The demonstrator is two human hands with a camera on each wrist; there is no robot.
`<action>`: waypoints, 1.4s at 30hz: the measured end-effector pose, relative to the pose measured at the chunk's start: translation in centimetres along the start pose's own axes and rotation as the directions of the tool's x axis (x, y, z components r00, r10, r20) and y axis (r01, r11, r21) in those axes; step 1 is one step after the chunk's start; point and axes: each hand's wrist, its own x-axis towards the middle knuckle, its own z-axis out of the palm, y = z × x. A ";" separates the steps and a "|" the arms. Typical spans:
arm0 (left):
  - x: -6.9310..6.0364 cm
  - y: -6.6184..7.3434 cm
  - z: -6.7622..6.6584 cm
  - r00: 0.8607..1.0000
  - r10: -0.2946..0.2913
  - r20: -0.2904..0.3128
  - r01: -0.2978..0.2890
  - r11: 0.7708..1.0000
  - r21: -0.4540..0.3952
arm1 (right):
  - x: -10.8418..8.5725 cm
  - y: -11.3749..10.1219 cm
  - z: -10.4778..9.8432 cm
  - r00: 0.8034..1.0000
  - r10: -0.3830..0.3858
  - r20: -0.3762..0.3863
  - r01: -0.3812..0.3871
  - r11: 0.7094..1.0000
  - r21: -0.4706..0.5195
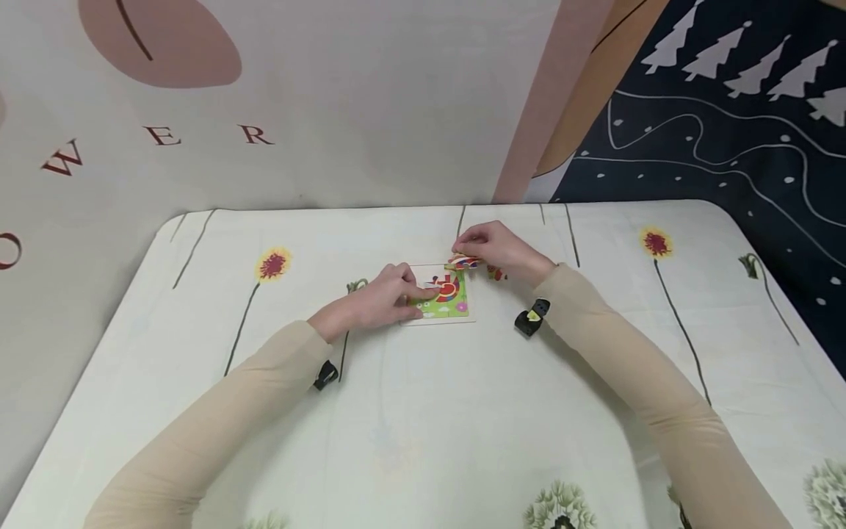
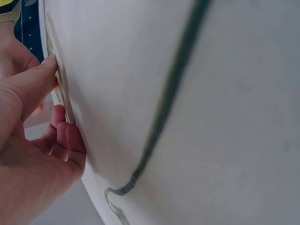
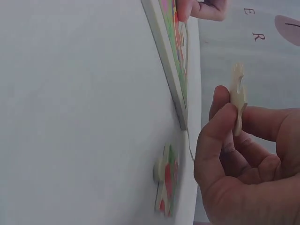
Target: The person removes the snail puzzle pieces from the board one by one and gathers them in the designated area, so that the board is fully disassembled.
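Observation:
A small jigsaw puzzle board (image 1: 439, 320) with a pale border and a green and red picture lies on the white cloth. At its left edge my left hand (image 1: 380, 297) holds it, one finger stretched over the picture; in the left wrist view other fingers curl against the board's edge. My right hand (image 1: 499, 246) pinches a striped, colourful puzzle piece (image 1: 465, 261) between thumb and fingers, raised by the board's upper right corner. In the right wrist view this piece stands edge-on. A loose red and green puzzle piece (image 3: 167, 180) lies beside the board, partly hidden in the head view.
The white tablecloth (image 1: 423, 426) is printed with flowers and stems. Behind the table's far edge hangs a pale fabric backdrop (image 1: 370, 117) with letters, and a dark one (image 1: 714, 162) with white trees is at the right. Each wrist wears a small black camera (image 1: 531, 318).

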 end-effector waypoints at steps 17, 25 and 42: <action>-0.1 0.0 0.1 1.000 -0.011 0.009 0.011 1.000 -0.020 | -1.7 2.5 -2.5 0.994 0.098 -0.048 -0.095 0.993 0.066; -0.1 -0.2 0.1 1.000 0.006 -0.002 -0.006 1.000 -0.021 | -2.5 3.2 -3.5 0.992 0.097 -0.076 -0.098 0.995 -0.002; -0.2 -0.1 0.0 1.000 0.010 0.000 -0.010 1.000 -0.012 | -4.0 4.7 -4.8 0.987 0.123 -0.100 -0.134 0.985 -0.112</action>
